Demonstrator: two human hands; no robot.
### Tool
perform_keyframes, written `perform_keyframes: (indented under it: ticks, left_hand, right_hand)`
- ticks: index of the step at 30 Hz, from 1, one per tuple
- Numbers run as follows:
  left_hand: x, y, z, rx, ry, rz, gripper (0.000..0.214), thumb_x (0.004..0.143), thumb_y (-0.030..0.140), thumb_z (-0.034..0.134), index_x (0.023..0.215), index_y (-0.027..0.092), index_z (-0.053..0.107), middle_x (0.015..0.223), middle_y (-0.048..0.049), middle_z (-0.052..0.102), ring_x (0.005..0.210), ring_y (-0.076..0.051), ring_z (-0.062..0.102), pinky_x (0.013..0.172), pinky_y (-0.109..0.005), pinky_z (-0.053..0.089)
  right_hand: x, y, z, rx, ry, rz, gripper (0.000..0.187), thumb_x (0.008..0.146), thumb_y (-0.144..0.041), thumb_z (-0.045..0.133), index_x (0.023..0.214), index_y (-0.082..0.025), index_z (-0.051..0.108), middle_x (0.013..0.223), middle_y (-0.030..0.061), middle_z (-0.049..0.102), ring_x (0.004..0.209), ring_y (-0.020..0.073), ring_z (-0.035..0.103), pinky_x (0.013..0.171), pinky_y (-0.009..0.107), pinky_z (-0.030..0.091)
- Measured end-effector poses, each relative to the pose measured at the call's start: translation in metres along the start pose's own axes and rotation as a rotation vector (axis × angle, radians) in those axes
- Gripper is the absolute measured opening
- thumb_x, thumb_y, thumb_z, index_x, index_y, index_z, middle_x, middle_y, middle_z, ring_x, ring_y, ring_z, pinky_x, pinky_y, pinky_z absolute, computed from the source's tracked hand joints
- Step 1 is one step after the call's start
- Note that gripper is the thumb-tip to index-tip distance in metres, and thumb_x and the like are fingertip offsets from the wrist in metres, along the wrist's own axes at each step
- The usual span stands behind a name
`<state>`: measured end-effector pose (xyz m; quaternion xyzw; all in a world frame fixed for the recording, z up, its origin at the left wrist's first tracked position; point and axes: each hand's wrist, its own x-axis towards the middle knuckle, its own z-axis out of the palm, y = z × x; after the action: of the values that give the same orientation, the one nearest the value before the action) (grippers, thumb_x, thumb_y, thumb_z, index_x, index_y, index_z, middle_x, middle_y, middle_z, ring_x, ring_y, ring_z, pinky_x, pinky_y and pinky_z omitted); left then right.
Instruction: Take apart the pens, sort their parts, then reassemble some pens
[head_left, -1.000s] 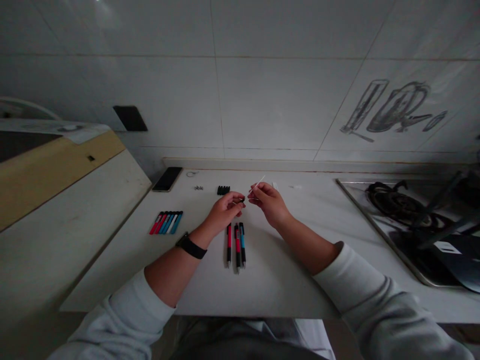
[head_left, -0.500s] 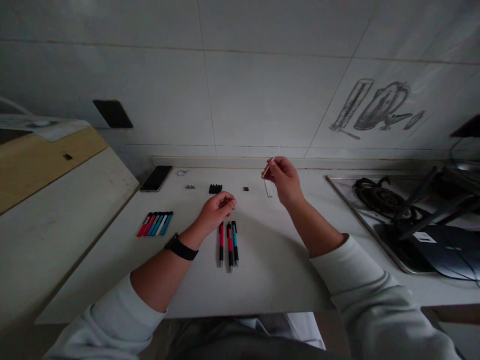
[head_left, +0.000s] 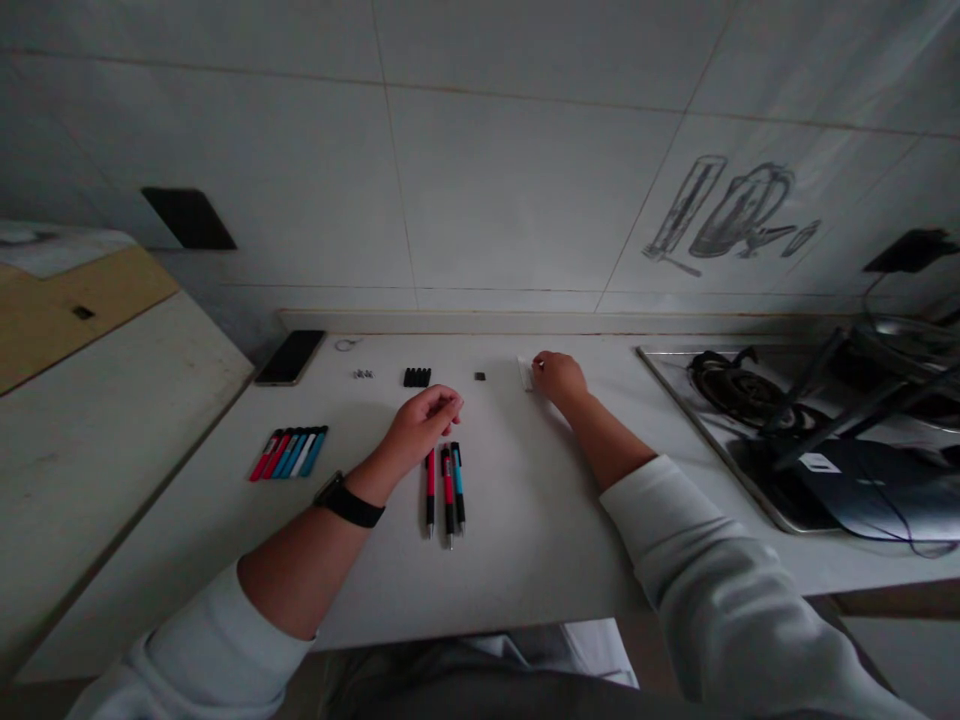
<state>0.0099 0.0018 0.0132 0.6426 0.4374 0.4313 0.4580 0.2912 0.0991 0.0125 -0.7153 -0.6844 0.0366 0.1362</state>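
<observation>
My left hand (head_left: 424, 425), with a black watch (head_left: 349, 498) on its wrist, hovers over the tops of the pens. Its thumb and fingers are curled together, and what is in them, if anything, is hidden. Below it lie a red-and-black pen (head_left: 430, 500), another red pen (head_left: 448, 500) and a blue pen (head_left: 459, 490). At the back of the counter, my right hand (head_left: 559, 378) is lowered, its fingers closed beside thin white sticks (head_left: 525, 375). Whether a stick is between its fingertips does not show.
Along the back are a phone (head_left: 291, 357), a ring-like loop (head_left: 346, 345), small metal parts (head_left: 363, 374), black grips (head_left: 417, 377) and a small dark piece (head_left: 480, 377). Several coloured barrels (head_left: 289, 453) lie left. A gas stove (head_left: 742, 390) bounds the right.
My right hand has come down from the air, where it held a thin white stick, to the sticks on the counter. My left hand has hardly moved; the view has shifted slightly.
</observation>
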Motion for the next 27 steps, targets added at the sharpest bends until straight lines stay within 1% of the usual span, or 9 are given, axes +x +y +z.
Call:
perform_keyframes:
  ticks: [2,5,11,16,22,27]
  left_hand:
    - [-0.0005,0.0008,0.0012,0.001,-0.006,-0.001,0.025,0.089,0.046,0.062,0.09,0.02,0.061,0.075,-0.0009,0.06,0.064,-0.013,0.054,0.06,-0.025,0.045]
    - [-0.0005,-0.0003,0.0019,0.006,-0.007,-0.002,0.026,0.089,0.047,0.062,0.09,0.021,0.061,0.075,-0.0011,0.06,0.064,-0.013,0.053,0.06,-0.026,0.045]
    - [-0.0005,-0.0028,0.0014,0.015,-0.007,-0.011,0.024,0.09,0.044,0.062,0.091,0.021,0.061,0.076,-0.0009,0.061,0.065,-0.013,0.054,0.061,-0.025,0.046]
    - [-0.0011,0.0004,0.0017,0.005,-0.007,-0.01,0.022,0.091,0.043,0.062,0.09,0.021,0.061,0.076,-0.001,0.061,0.066,-0.013,0.055,0.061,-0.026,0.047]
    - [-0.0003,-0.0008,0.0012,0.019,-0.018,-0.006,0.023,0.091,0.044,0.061,0.09,0.02,0.061,0.076,-0.0013,0.061,0.066,-0.014,0.055,0.061,-0.026,0.046]
    - [0.0009,-0.004,0.0016,-0.013,-0.023,-0.014,0.023,0.09,0.042,0.062,0.091,0.019,0.061,0.076,-0.0004,0.061,0.065,-0.012,0.055,0.061,-0.025,0.046]
  right_hand:
    - [0.0018,0.0008,0.004,-0.02,-0.014,0.02,0.033,0.097,-0.027,0.05,0.115,-0.017,0.076,0.114,0.0188,0.075,0.105,0.0282,0.069,0.088,0.034,0.049]
    - [0.0033,0.0023,0.0062,-0.03,-0.003,0.027,0.034,0.098,-0.029,0.05,0.115,-0.018,0.076,0.114,0.0181,0.075,0.104,0.0269,0.069,0.088,0.033,0.049]
    - [0.0005,0.0048,0.0039,-0.01,-0.027,-0.007,0.031,0.093,-0.026,0.054,0.113,-0.02,0.078,0.115,0.015,0.076,0.102,0.0248,0.069,0.087,0.031,0.049]
    - [0.0003,0.0071,0.0043,0.027,-0.048,-0.001,0.032,0.091,-0.025,0.057,0.116,-0.021,0.076,0.113,0.0122,0.077,0.103,0.0234,0.069,0.089,0.03,0.048]
    - [0.0032,0.0099,0.0068,0.012,-0.047,0.011,0.035,0.089,-0.026,0.059,0.12,-0.02,0.075,0.114,0.0119,0.077,0.101,0.0227,0.069,0.087,0.029,0.049]
    - [0.0045,0.0096,0.0058,-0.013,-0.058,0.003,0.033,0.088,-0.024,0.059,0.116,-0.019,0.076,0.113,0.0113,0.077,0.101,0.0221,0.069,0.087,0.028,0.049]
